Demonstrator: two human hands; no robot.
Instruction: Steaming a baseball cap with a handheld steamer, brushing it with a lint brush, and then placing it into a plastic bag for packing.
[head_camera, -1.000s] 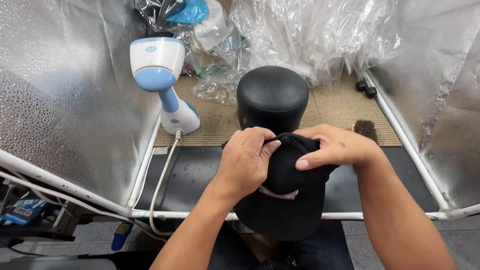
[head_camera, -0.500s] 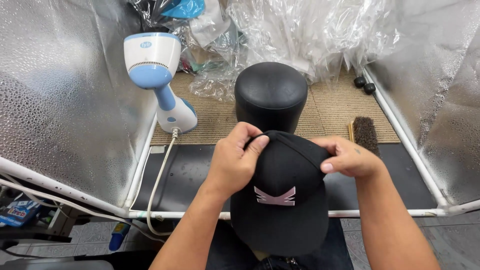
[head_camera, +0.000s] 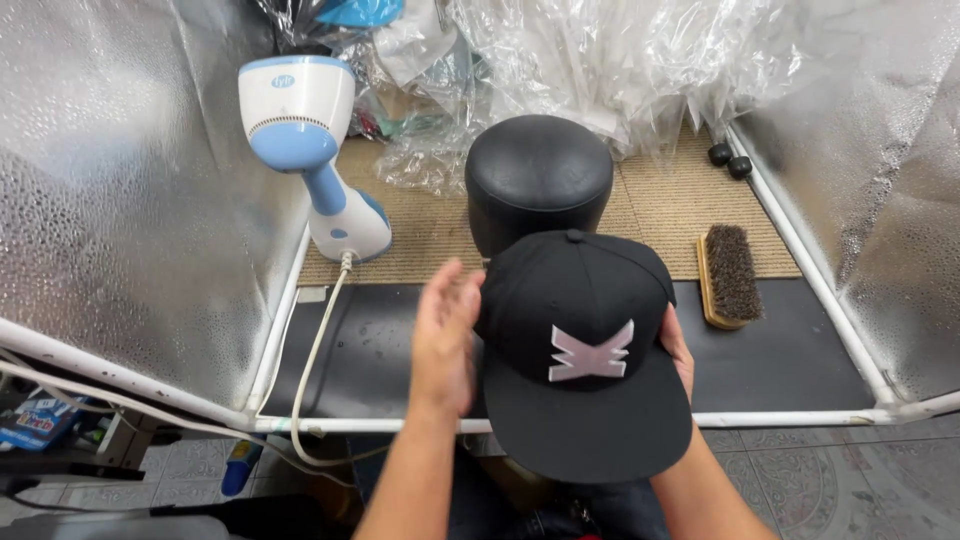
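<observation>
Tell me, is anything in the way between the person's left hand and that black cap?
Nothing visible does. The left hand is open right beside the black cap, at its left side, with no object between them. The right hand already supports the cap from the other side. The black round form sits behind the cap, not between.

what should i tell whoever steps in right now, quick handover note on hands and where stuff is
Left hand: open, flat beside the left side of the black cap; contact cannot be told.
Right hand: mostly hidden behind the cap's right side, fingers gripping it there.
Cap: held upright, brim toward the person, pale emblem facing up, just in front of the black dome-shaped cap form.
Nearby: white and blue handheld steamer standing at left with its cord trailing; wooden bristle brush lying at right.
Done: cap is shaped and in hand. Left: it is not on the form.
</observation>
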